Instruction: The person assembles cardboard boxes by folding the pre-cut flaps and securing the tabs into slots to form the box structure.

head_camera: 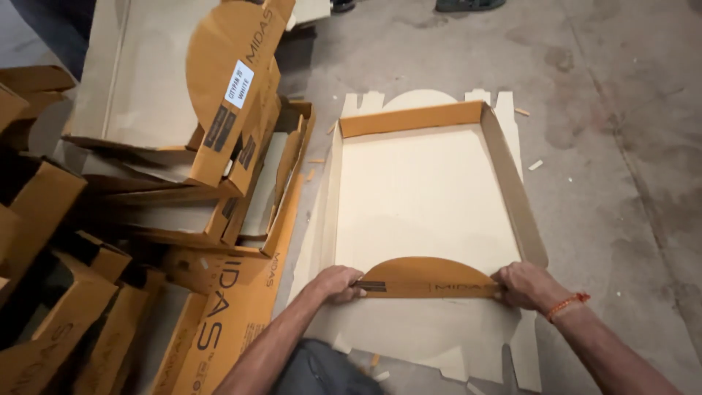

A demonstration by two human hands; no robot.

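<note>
Both hands [338, 282] [523, 284] on tray's near edge [428, 278]

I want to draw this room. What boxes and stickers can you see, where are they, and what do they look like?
Flat box tray: on the floor, centre; pale inside, tan raised walls.
Rounded flap: tan half-circle at the tray's near edge, pressed by the left hand and right hand.
Folded box stack: left side, tan and pale, leaning.
White sticker: small rectangle on the top box's round flap.

Dim warm light, soft blur, shadowed left side
</note>
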